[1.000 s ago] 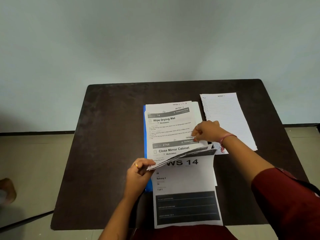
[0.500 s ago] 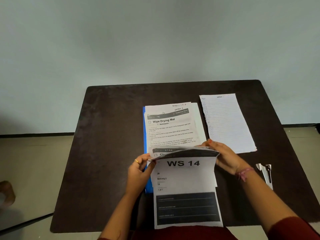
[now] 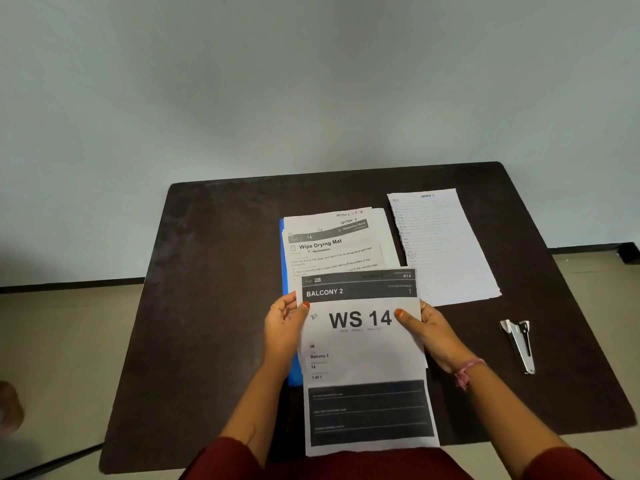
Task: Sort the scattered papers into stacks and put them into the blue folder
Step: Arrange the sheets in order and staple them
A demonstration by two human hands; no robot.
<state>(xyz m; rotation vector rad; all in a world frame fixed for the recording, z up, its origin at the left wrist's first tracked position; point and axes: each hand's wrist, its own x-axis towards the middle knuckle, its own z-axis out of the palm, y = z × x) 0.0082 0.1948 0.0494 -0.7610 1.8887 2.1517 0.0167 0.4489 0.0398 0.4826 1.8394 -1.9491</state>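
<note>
A sheet printed "WS 14" and "BALCONY 2" [image 3: 363, 355] lies unfolded in front of me, its lower end reaching past the table's near edge. My left hand [image 3: 284, 327] pinches its left edge and my right hand [image 3: 426, 330] pinches its right edge, thumbs on top. Behind it lies a stack of printed papers [image 3: 336, 244] headed "Wipe Drying Mat", resting on the blue folder [image 3: 284, 268], of which only a strip along the left side shows.
A stack of lined handwritten pages [image 3: 440, 244] lies at the right back of the dark table [image 3: 214, 306]. A metal stapler [image 3: 519, 344] lies near the right edge. A pale wall stands behind the table.
The folded-over top of the "WS 14" sheet has been flattened out. My right hand came down from the upper stack to the sheet's right edge; my left hand moved up along its left edge.
</note>
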